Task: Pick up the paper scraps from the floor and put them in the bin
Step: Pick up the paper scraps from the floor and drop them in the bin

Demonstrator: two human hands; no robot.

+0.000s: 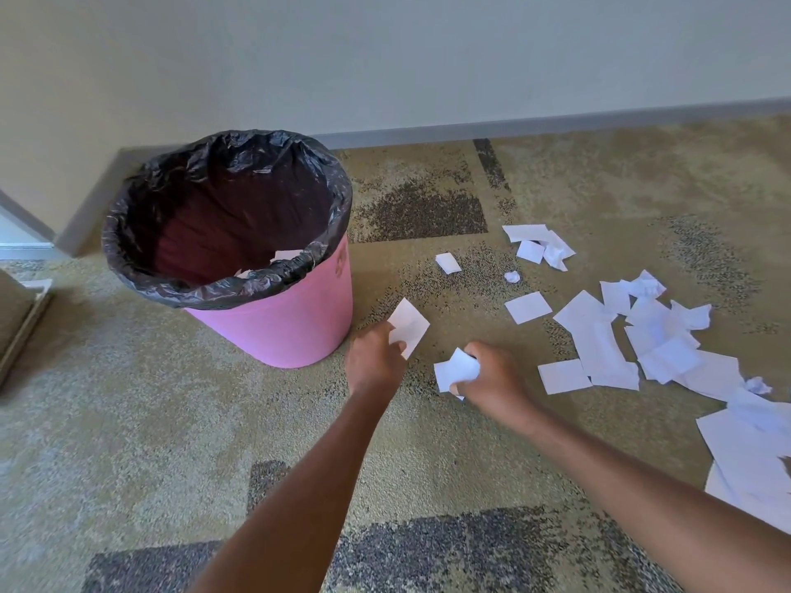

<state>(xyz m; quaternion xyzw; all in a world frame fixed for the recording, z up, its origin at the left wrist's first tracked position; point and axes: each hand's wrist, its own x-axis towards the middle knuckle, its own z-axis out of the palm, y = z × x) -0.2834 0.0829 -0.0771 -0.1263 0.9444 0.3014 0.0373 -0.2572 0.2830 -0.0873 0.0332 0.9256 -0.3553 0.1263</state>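
Note:
A pink bin [282, 331] with a black liner [205, 177] stands on the carpet at the left; a few white scraps lie inside it. My left hand [372, 361] is just right of the bin's base, shut on a flat white paper scrap [410, 325]. My right hand [492, 378] is beside it, shut on crumpled white paper scraps [457, 370]. Several more white scraps [608, 340] lie scattered on the floor to the right, some flat, some balled up.
Patterned beige and grey carpet [171, 421] covers the floor. A wall with a grey skirting board [556, 122] runs behind. A brown furniture edge [17, 331] sits at the far left. Larger white sheets [753, 447] lie at the right edge.

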